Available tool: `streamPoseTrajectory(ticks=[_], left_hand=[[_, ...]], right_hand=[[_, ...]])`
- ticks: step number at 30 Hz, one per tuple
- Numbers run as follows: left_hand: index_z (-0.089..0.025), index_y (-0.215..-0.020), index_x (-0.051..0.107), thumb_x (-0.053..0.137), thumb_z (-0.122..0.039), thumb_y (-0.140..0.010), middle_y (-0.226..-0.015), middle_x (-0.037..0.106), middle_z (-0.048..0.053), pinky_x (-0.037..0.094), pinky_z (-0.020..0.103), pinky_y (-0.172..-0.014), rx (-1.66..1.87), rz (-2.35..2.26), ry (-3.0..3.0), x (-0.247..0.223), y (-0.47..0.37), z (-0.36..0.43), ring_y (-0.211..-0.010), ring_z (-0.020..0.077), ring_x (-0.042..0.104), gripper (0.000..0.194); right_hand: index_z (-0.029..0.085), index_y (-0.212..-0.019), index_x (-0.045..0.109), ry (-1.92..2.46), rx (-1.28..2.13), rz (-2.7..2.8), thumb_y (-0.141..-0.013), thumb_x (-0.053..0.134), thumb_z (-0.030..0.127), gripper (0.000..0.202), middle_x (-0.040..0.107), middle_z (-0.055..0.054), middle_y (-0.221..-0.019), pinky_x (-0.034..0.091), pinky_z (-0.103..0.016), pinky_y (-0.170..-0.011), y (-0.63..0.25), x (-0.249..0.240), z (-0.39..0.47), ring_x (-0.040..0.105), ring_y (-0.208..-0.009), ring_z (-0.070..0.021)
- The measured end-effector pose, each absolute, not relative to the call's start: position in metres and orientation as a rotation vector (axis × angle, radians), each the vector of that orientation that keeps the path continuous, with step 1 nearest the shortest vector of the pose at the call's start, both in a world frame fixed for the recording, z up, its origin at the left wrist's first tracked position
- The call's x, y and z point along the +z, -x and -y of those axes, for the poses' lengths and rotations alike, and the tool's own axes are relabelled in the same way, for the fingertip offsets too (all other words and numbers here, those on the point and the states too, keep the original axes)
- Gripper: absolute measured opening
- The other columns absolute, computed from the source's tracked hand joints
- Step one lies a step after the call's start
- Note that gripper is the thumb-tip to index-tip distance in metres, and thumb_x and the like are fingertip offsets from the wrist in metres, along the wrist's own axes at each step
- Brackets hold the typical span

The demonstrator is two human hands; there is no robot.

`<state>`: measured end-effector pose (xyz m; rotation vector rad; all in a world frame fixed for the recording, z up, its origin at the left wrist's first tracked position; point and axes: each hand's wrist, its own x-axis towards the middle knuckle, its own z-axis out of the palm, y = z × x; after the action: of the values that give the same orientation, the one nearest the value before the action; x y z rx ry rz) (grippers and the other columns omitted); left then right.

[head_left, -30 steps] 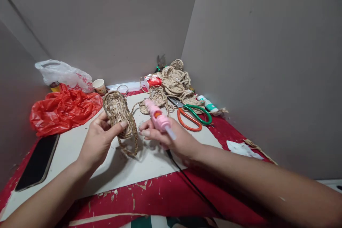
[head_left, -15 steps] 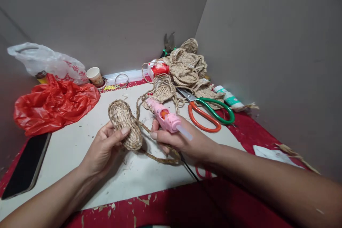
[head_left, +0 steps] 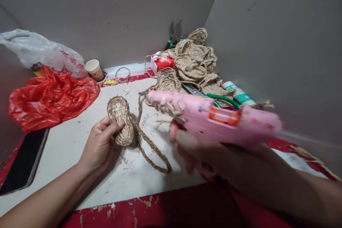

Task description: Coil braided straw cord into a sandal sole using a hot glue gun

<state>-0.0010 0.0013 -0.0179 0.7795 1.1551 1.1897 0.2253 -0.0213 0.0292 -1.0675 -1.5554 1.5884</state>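
A woven straw sole [head_left: 119, 121] is pinched between the thumb and fingers of my left hand [head_left: 100, 142], above the pale board [head_left: 107, 181]. From the sole a braided straw cord [head_left: 153, 146] loops out to the right and up towards the back pile. My right hand [head_left: 205, 153] is wrapped round the handle of a pink glue gun [head_left: 203, 114], raised close to the camera. The gun's nozzle points left, and bits of straw cling near it. The gun partly hides the green-handled scissors [head_left: 227, 100].
Braided straw coils [head_left: 192, 60] are piled at the back right beside a red box [head_left: 162, 62] and pliers [head_left: 175, 35]. On the left lie a red plastic bag [head_left: 56, 99], a paper cup [head_left: 94, 70] and a phone [head_left: 25, 160].
My right hand has lifted the glue gun up towards the camera and right, away from the cord, which it no longer touches. My left hand still holds the sole.
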Motion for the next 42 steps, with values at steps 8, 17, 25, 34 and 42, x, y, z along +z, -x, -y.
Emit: streamPoseTrajectory(ticks=[8, 17, 25, 34, 42], left_hand=[[-0.016, -0.073, 0.067, 0.072, -0.019, -0.072, -0.061, 0.062, -0.001, 0.041, 0.021, -0.049, 1.235, -1.155, -0.763, -0.018, 0.003, -0.009, -0.051, 0.0104, 0.052, 0.005], [-0.016, -0.076, 0.068, 0.070, -0.021, -0.075, -0.070, 0.064, 0.001, 0.047, 0.022, -0.053, 1.210, -1.095, -0.691, -0.025, 0.010, -0.015, -0.058, 0.0123, 0.056, 0.006], [-0.013, -0.082, 0.070, 0.069, -0.020, -0.076, -0.073, 0.066, 0.004, 0.049, 0.023, -0.050, 1.130, -1.024, -0.515, -0.025, 0.008, -0.015, -0.059, 0.0126, 0.059, 0.009], [-0.015, -0.086, 0.069, 0.064, -0.021, -0.081, -0.064, 0.064, 0.004, 0.052, 0.026, -0.054, 1.044, -0.909, -0.476, -0.024, 0.007, -0.012, -0.055, 0.0143, 0.058, 0.009], [-0.012, -0.089, 0.069, 0.054, -0.015, -0.088, -0.063, 0.065, 0.005, 0.050, 0.024, -0.052, 0.986, -0.825, -0.501, -0.023, 0.006, -0.011, -0.055, 0.0141, 0.058, 0.016]], right_hand=[[0.018, -0.092, 0.069, 1.125, 1.905, 1.609, -0.086, 0.057, 0.056, 0.041, 0.069, -0.005, -0.082, 0.045, -0.022, -0.054, -0.204, -0.002, 0.034, 0.062, -0.072, -0.0161], [0.025, -0.095, 0.064, 1.069, 1.594, 1.637, -0.087, 0.057, 0.043, 0.021, 0.061, -0.001, -0.072, 0.049, -0.025, -0.057, -0.209, -0.007, 0.021, 0.058, -0.067, -0.0167], [0.023, -0.091, 0.066, 1.006, 1.587, 1.498, -0.082, 0.062, 0.042, 0.022, 0.063, -0.002, -0.078, 0.053, -0.027, -0.065, -0.201, 0.000, 0.016, 0.062, -0.078, -0.0199], [0.022, -0.083, 0.066, 1.012, 1.571, 1.447, -0.083, 0.061, 0.038, 0.017, 0.059, 0.000, -0.067, 0.050, -0.024, -0.059, -0.200, -0.004, 0.016, 0.059, -0.068, -0.0165], [0.018, -0.081, 0.064, 1.034, 1.604, 1.430, -0.085, 0.061, 0.040, 0.023, 0.054, 0.000, -0.063, 0.044, -0.026, -0.055, -0.202, 0.002, 0.018, 0.053, -0.061, -0.0149]])
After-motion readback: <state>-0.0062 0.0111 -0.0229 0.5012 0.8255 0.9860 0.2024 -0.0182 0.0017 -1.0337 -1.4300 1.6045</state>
